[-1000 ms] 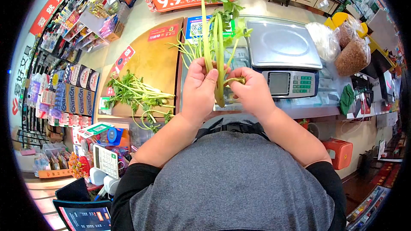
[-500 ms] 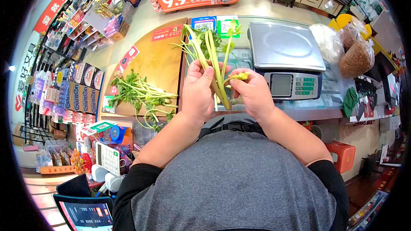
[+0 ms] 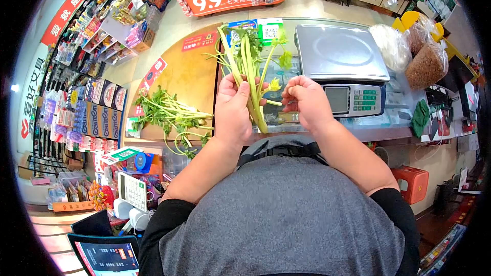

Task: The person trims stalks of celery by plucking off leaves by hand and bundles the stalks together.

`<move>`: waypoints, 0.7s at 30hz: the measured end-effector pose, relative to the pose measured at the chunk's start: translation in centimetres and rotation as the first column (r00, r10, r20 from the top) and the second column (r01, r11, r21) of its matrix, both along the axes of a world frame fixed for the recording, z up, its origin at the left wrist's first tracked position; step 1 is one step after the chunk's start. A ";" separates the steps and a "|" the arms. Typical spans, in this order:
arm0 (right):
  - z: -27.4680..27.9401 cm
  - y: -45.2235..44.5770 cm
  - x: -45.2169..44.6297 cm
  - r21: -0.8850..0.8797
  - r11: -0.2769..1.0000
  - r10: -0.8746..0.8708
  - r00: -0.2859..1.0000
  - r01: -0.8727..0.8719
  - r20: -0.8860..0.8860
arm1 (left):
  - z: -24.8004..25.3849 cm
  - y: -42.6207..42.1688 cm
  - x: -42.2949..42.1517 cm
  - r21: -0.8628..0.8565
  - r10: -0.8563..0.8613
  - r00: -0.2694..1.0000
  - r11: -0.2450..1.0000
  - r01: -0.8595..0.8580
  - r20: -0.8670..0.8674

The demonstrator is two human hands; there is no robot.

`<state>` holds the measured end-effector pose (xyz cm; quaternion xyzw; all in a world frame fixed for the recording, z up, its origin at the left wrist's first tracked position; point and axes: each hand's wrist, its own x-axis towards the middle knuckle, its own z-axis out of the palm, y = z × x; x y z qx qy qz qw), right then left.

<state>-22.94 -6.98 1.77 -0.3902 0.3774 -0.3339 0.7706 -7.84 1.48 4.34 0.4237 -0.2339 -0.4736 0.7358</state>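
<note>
the left hand point(image 3: 231, 110) is clamped on a bundle of celery stalks point(image 3: 258, 115), which it holds above the counter point(image 3: 368, 133), with the thick ends point(image 3: 262, 125) toward the body point(image 3: 281, 204) and the leaves point(image 3: 285, 60) away from it. the right hand point(image 3: 310, 103) is just beside the bundle, its fingers curled near the thumb; i cannot tell whether something is pinched there. on the left, a pile of celery point(image 3: 179, 114) lies on the wooden board point(image 3: 189, 74); on the right stands the weighing scale point(image 3: 340, 51).
</note>
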 end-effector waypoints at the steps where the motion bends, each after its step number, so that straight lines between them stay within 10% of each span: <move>1: 0.9 0.1 -0.2 0.035 0.999 0.016 0.999 -0.017 0.046 | 0.0 0.0 0.0 0.007 -0.007 1.000 1.000 0.007 0.020; 10: 3.0 0.1 -0.5 -0.016 0.988 0.155 0.983 -0.154 0.098 | 0.0 0.4 -1.0 0.022 -0.035 0.951 0.999 0.030 0.307; 16: 2.5 0.0 -0.5 -0.498 0.710 0.168 0.807 -0.498 -0.567 | -0.4 0.8 -1.0 -0.019 -0.056 0.916 0.997 0.069 0.397; 21: 2.0 0.3 -0.3 -0.705 0.426 -0.036 0.768 -0.567 -0.640 | -0.6 1.0 -0.8 0.003 -0.065 0.898 0.997 0.071 0.435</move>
